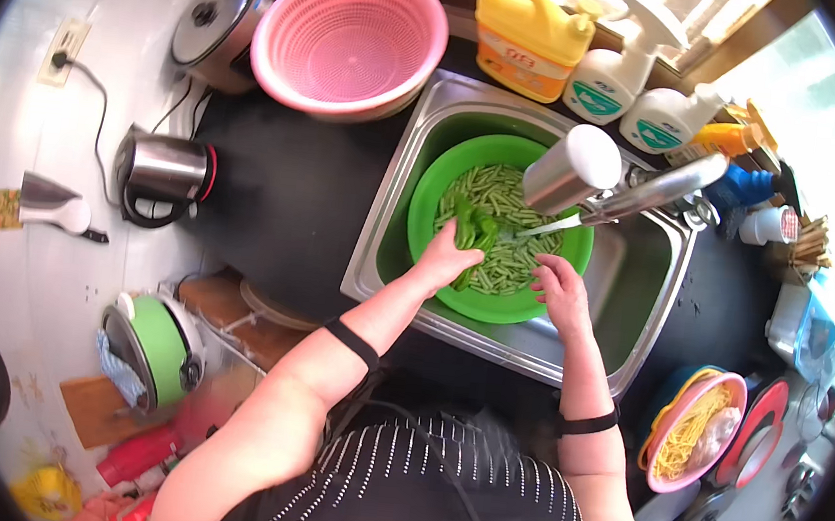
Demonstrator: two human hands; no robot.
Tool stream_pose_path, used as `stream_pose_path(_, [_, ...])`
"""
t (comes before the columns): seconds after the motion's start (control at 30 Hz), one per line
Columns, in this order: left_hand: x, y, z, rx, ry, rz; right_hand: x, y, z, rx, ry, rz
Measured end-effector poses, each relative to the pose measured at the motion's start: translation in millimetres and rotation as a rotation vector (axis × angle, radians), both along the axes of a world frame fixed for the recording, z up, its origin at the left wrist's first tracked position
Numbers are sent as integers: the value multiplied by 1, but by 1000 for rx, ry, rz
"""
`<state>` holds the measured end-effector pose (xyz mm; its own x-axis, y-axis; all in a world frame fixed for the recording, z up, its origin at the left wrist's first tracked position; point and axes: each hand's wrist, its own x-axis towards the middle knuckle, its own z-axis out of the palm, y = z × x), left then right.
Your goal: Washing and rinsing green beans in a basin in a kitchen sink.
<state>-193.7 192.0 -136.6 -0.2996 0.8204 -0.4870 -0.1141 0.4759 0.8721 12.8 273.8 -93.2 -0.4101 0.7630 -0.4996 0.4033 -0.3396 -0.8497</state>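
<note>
A green plastic basin (488, 311) sits in the left part of a stainless steel sink (375, 249). Cut green beans (511, 268) fill its bottom. My left hand (446, 258) grips several green peppers (472, 224) over the left side of the beans. Curled loosely, with fingers apart and nothing in them, my right hand (561, 291) hovers at the basin's right front side. Water (547, 228) runs into the basin from the metal faucet (654, 189). A steel cylinder with a white top (576, 166) stands beside the spout and hides part of the basin's rim.
A pink colander (352, 43) is behind the sink's left corner. Along the back are a yellow jug (529, 41) and white spray bottles (602, 82). An electric kettle (166, 172) stands left. On the right, a pink basket (699, 431) holds yellow noodle-like strands.
</note>
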Motion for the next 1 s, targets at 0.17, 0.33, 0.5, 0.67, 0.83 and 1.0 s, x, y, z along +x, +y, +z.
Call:
stream_pose_path(0.17, [0, -1, 28, -29, -195, -11, 14, -11, -7, -36, -72, 34])
stream_pose_path(0.33, [-12, 0, 53, -150, -201, 16, 13, -17, -6, -85, -89, 69])
stream_pose_path(0.5, [-23, 5, 141, 188, -331, 106, 10, -16, -2, -89, -77, 71])
stream_pose_path(0.67, [-80, 42, 212, 456, -34, 53, 6, -14, 4, -63, -75, 54])
stream_pose_path(0.83, [-183, 112, 188, 453, 496, 159, -8, -12, -2, 43, -68, 116])
stream_pose_path(1.0, [-226, 125, 133, -58, 1128, -114, -12, 0, -50, 233, -217, 204])
